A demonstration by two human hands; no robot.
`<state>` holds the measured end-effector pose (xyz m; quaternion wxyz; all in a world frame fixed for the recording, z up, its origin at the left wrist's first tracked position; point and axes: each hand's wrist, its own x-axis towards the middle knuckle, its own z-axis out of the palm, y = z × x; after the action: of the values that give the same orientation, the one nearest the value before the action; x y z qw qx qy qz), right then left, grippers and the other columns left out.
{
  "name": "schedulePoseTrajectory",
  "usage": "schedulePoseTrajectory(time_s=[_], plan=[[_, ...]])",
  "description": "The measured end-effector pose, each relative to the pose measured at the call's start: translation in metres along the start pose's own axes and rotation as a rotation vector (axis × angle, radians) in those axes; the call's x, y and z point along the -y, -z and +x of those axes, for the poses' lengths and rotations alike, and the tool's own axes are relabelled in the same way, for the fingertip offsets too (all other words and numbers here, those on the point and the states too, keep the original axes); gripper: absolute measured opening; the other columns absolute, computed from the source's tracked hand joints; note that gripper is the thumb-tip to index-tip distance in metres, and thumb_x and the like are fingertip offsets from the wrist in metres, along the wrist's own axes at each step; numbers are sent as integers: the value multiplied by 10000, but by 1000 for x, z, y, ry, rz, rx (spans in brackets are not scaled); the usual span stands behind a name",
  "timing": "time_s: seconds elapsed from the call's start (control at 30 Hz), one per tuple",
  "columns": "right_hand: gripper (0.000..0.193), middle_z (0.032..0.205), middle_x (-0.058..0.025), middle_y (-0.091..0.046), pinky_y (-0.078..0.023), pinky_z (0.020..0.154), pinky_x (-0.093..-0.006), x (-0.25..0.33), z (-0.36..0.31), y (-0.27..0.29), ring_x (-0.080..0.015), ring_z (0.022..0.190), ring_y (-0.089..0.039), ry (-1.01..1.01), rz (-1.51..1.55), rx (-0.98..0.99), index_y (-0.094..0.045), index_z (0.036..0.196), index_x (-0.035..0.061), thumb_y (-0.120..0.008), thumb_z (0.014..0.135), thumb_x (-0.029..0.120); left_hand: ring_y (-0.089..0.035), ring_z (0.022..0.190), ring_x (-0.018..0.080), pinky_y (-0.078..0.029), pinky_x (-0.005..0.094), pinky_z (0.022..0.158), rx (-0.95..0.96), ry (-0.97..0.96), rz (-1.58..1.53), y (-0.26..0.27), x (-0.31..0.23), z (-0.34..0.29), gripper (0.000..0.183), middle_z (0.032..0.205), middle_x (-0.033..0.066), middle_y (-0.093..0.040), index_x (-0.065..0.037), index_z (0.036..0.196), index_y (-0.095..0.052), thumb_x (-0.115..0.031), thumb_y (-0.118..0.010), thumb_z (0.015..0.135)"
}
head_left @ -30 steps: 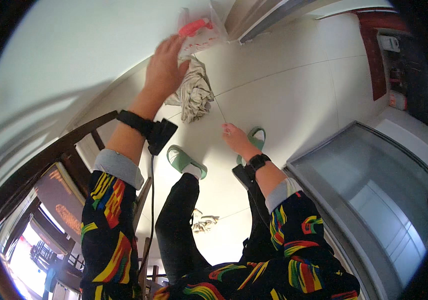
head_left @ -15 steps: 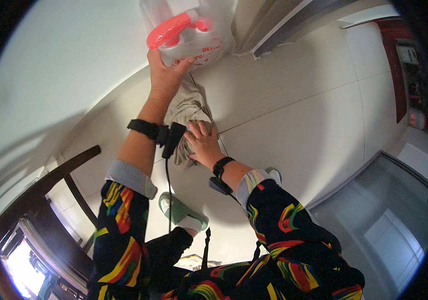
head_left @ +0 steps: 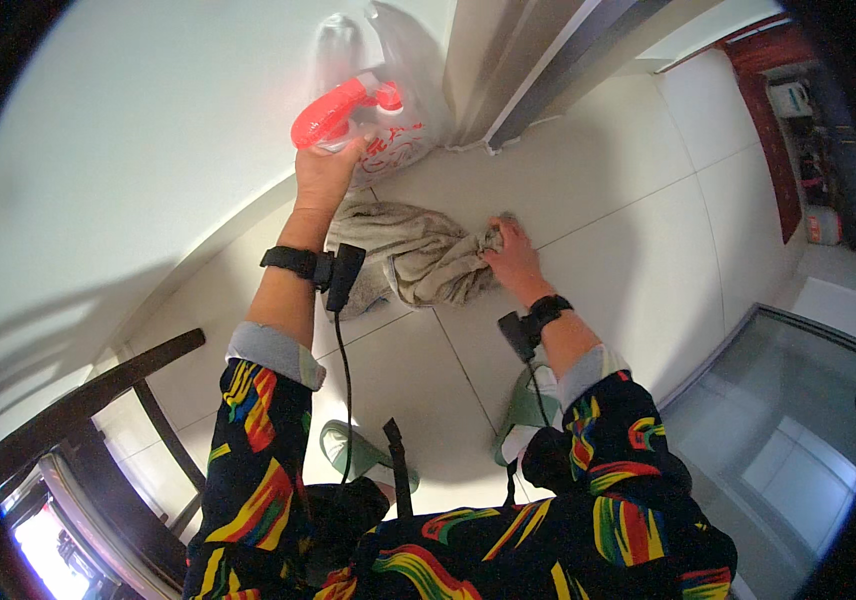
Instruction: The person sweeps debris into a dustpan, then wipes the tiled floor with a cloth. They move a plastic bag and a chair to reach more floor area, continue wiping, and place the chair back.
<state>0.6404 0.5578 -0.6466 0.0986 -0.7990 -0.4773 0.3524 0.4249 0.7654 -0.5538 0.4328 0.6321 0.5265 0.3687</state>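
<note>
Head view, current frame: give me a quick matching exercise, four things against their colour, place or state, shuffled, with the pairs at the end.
Things:
1. Cloth
2. Slippers
3. Plastic bag
4. Left hand

Descriptions:
A. Green, worn on the feet
B. At a red plastic top
C. Beige-grey and rumpled on the tiled floor, one end in the right hand
D. Translucent with red print, beside the white wall

Pairs: 1-C, 2-A, 3-D, 4-B

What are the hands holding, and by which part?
Right hand holds the crumpled beige cloth by its right end; left hand is at the translucent plastic bag, grip unclear.
</note>
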Motion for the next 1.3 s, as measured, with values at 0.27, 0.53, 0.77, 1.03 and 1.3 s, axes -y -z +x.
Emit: schedulePoseTrajectory(time_s=[0.27, 0.53, 0.77, 1.03, 1.3], plan=[[841, 1440, -213, -344, -282, 1105, -391, 72, 56, 58, -340, 1337, -337, 636, 302, -214, -256, 1426, 28, -735, 763, 223, -600, 931, 162, -477, 311, 835, 244, -89, -67, 2, 1, 0, 396, 1014, 65, -662, -8, 1102, -613, -191, -747, 777], [488, 1038, -145, -661, -496, 838, -348, 132, 119, 47, -243, 935, -639, 705, 687, -12, -571, 1151, 23, -768, 715, 118, -612, 934, 142, -480, 289, 855, 308, -89, 57, -2, -9, -3, 421, 1018, 70, -670, -22, 1121, -617, -147, -745, 740], [468, 1037, -144, -658, -496, 834, -339, 137, 91, 67, -238, 927, -638, 674, 776, 54, -568, 1148, 22, -754, 735, 140, -600, 974, 167, -478, 327, 868, 388, 43, -26, 12, -25, -14, 407, 1063, 72, -648, -14, 1155, -595, -198, -711, 812], [717, 1460, -214, -265, -265, 1078, -524, 86, -18, 5, -400, 1352, -246, 467, 116, 49, -354, 1412, 187, -693, 801, 343, -559, 958, 187, -453, 359, 868, -20, 88, 151, 129, -54, -96, 416, 1030, 82, -610, 1, 1084, -594, -263, -737, 796], [582, 1497, -196, -197, -214, 1073, -581, -13, -8, -80, -420, 1375, -167, 45, -253, -205, -418, 1362, 122, -572, 879, 408, -497, 1191, 269, -480, 464, 931, -261, 201, 74, 206, -103, -211, 653, 1407, 120, -398, -50, 1420, -279, -237, -623, 898]])
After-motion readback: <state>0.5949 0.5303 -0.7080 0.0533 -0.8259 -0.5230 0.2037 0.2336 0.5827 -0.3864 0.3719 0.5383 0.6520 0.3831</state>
